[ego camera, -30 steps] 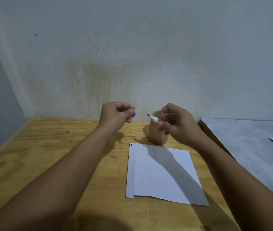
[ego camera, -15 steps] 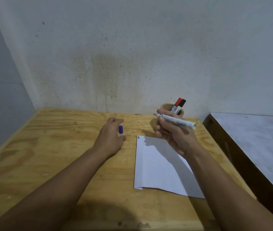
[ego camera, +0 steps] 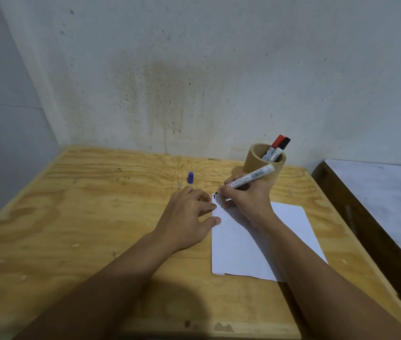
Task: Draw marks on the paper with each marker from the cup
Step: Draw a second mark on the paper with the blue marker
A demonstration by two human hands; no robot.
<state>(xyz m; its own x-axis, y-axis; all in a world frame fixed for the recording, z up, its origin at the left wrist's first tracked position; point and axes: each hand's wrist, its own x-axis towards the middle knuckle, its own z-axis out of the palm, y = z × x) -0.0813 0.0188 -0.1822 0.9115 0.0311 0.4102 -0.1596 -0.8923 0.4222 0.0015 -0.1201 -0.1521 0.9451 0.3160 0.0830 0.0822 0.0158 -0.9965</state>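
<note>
A white sheet of paper (ego camera: 255, 241) lies on the plywood table, with a small dark mark at its top left corner. My right hand (ego camera: 248, 202) grips an uncapped white marker (ego camera: 251, 179), its tip touching the paper's top left corner. My left hand (ego camera: 189, 214) lies flat, fingers spread, pressing the paper's left edge. The marker's blue cap (ego camera: 190, 177) stands on the table beyond my left hand. A tan cylindrical cup (ego camera: 255, 163) behind my right hand holds a red-capped marker (ego camera: 274, 147) and a black-capped marker (ego camera: 281, 148).
The plywood table (ego camera: 96, 217) sits in a corner, with stained walls behind and on the left. A second grey-topped table (ego camera: 385, 192) stands at the right, separated by a dark gap.
My left hand set the blue cap down on the table and moved onto the paper's edge. My right hand brought the marker tip down to the paper's corner. The view tilted downward.
</note>
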